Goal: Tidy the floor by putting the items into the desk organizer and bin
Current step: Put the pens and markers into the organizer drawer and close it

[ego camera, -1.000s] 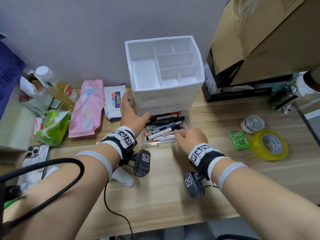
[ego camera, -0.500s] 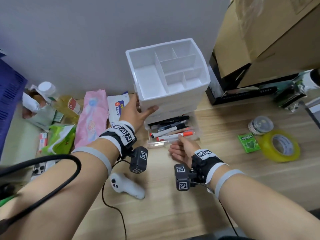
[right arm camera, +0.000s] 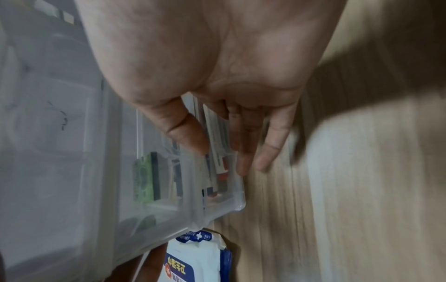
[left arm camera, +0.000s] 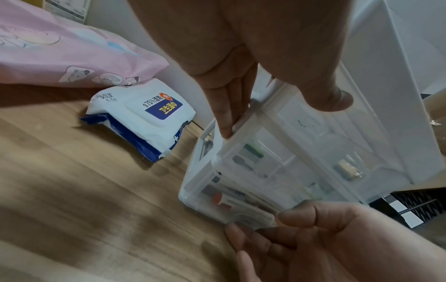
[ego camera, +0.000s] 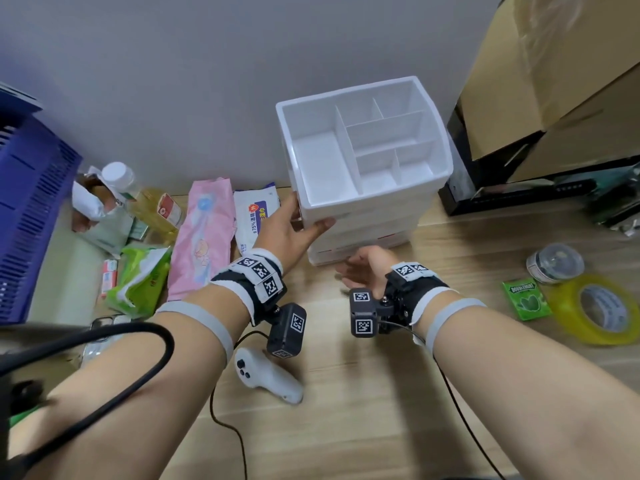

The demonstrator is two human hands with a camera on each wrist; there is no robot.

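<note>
Head view: our left hand lies spread flat on the near left corner of the white desk organizer. Our right hand, fingers straight, touches its bottom drawer of pens. The drawer runs left to right, just past that hand.

Boxes, a controller and cables around the work area

A plain grey wall rises behind the wooden floor. At the right, brown cardboard boxes are stacked above a black unit that stands on the floor by the wall. A white handheld controller lies on the floor near the camera, buttons up, and a thin black cable curves past just beside it. A thicker black cable loops across the lower left of the head view.
</note>
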